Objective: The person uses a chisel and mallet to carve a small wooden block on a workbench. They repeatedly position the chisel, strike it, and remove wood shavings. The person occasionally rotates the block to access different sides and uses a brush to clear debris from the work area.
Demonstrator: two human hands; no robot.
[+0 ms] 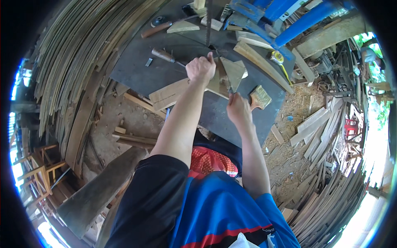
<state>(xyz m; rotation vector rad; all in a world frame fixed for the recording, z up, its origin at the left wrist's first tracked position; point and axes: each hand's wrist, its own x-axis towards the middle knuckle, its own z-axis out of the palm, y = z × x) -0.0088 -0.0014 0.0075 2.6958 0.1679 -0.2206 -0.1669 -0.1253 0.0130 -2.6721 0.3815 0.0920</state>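
My left hand [201, 69] is closed, thumb pointing away from me, over the dark worktop [144, 68]; what its fingers hold is hidden. My left forearm crosses above a pale flat board [167, 96]. Nearer me and to the right, my right hand [239, 108] is closed around the near end of a slim dark tool [230, 89], whose kind I cannot make out. This tool lies along a triangular wood piece [234, 73]. A dark toothed blade [209, 25] stands beyond my left hand. A wide brush [260, 98] rests right of my right hand.
A wooden-handled tool [163, 55] and another with a brown handle [156, 29] lie at left. At right are a long wood strip [262, 66], a yellow tape measure [278, 58] and blue machinery [304, 27]. Stacked planks [78, 53] flank the worktop.
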